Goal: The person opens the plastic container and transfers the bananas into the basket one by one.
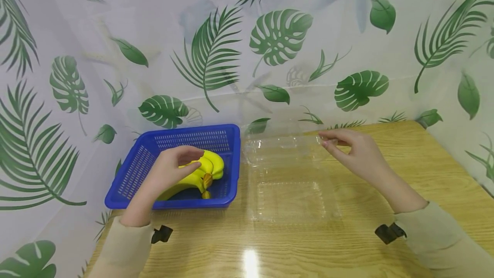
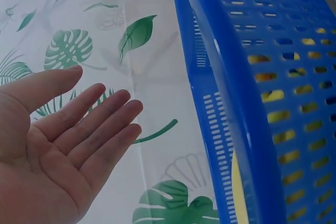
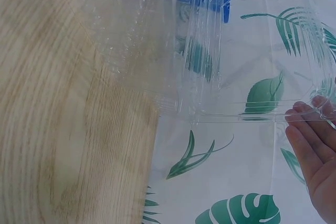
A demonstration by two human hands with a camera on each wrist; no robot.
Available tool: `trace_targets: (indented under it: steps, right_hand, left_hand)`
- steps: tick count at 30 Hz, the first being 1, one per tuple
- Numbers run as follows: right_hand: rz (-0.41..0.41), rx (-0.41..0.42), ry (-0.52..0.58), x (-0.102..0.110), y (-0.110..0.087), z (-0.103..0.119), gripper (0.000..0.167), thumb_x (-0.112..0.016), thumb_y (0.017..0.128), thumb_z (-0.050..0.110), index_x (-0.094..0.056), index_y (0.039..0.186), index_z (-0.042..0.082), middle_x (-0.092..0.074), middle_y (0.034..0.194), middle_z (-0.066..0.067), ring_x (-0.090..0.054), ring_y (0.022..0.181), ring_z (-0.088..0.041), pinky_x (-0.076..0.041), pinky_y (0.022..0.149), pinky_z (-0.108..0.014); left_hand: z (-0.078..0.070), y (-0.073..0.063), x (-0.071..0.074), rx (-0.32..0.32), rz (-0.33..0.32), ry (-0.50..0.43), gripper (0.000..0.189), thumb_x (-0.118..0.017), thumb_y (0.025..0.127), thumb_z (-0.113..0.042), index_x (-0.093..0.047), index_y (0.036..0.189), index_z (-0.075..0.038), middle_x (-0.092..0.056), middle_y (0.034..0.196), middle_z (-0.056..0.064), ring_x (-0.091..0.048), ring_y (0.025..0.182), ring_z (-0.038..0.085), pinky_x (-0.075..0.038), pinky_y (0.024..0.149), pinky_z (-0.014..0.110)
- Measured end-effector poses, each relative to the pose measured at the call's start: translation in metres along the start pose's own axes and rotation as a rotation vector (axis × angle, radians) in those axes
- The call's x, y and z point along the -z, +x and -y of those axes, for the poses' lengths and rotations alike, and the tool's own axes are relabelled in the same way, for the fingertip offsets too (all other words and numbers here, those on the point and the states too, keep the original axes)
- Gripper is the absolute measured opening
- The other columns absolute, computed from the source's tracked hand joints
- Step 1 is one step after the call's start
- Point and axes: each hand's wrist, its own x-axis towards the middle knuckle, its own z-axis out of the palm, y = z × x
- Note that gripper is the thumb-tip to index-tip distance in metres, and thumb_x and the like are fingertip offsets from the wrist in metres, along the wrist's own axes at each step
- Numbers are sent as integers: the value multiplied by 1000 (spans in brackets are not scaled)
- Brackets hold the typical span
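At the right, a clear plastic hinged box [image 1: 291,203] rests on the table with its lid [image 1: 275,151] raised at the back. My right hand [image 1: 353,151] pinches the lid's right corner between thumb and fingers; in the right wrist view those fingertips [image 3: 299,109] are right at the clear edge. Over the blue basket [image 1: 233,179] hovers my left hand [image 1: 170,168], its fingers loosely extended and nothing in them. Yellow bananas [image 1: 213,164] with brown stem ends lie inside the basket, partly hidden by that hand.
The wooden table [image 1: 208,243] reaches back to a white wall cloth [image 1: 231,63] printed with green leaves. Basket and box stand side by side, a narrow gap between them. Black straps [image 1: 390,233] show at both sleeve cuffs.
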Motion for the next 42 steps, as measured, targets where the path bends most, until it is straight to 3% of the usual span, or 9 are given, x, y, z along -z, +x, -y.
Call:
trace_targets:
  steps: [24, 35, 42]
  right_hand:
    - [-9, 18, 8, -2, 1, -1, 26, -74, 100, 14, -78, 126, 12, -82, 117, -8, -77, 102, -30, -45, 85, 3]
    - [-21, 51, 30, -5, 2, -2, 27, -76, 98, 10, -78, 126, 10, -82, 116, -8, -64, 102, 10, -51, 88, -1]
    - [-19, 60, 45, -7, 2, -2, 28, -76, 98, 10, -78, 126, 8, -81, 117, -10, -61, 99, 14, -48, 90, 2]
  left_hand:
    - [-24, 28, -28, -27, 44, -99, 33, -72, 101, -11, -71, 133, -2, -74, 135, 16, -71, 125, 36, -58, 109, 51]
    - [-32, 43, -40, -50, 37, -164, 35, -73, 102, -13, -70, 134, -2, -73, 136, 16, -71, 127, 34, -58, 110, 51]
    - [-36, 46, -45, -57, 52, -171, 39, -75, 100, -14, -69, 137, -2, -72, 138, 15, -69, 129, 33, -58, 111, 49]
